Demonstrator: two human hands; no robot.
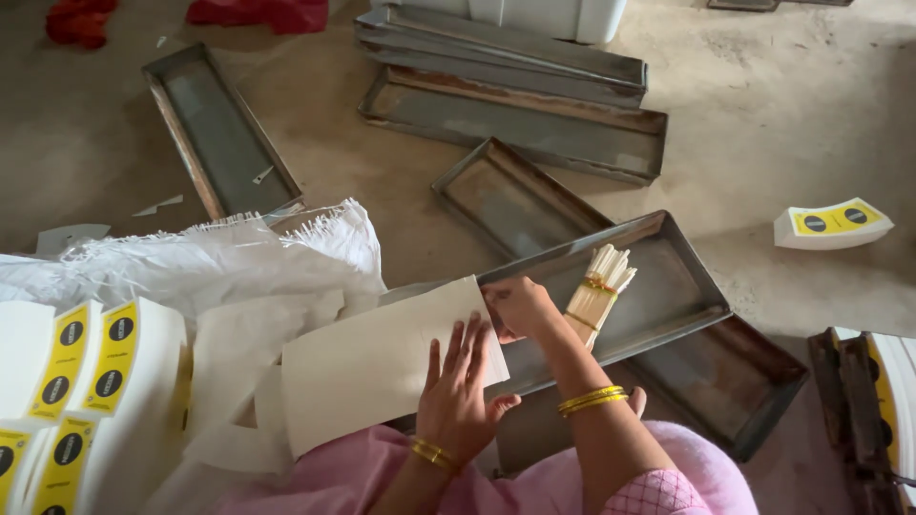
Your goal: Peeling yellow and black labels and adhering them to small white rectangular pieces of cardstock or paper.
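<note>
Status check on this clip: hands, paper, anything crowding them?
Left hand flat on cream paper sheet. Right hand pinching the sheet's far corner. Banded bundle of pale sticks beside it in grey metal tray.

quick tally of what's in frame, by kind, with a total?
Metal trays: 7, counting the stacked ones at top and the tray under the bundle
Stick bundle: 1
Label stacks: 2, left and far right
Plain paper sheet under the left hand and right hand: 1
White sack: 1
Red cloths: 2
Total: 14
</note>
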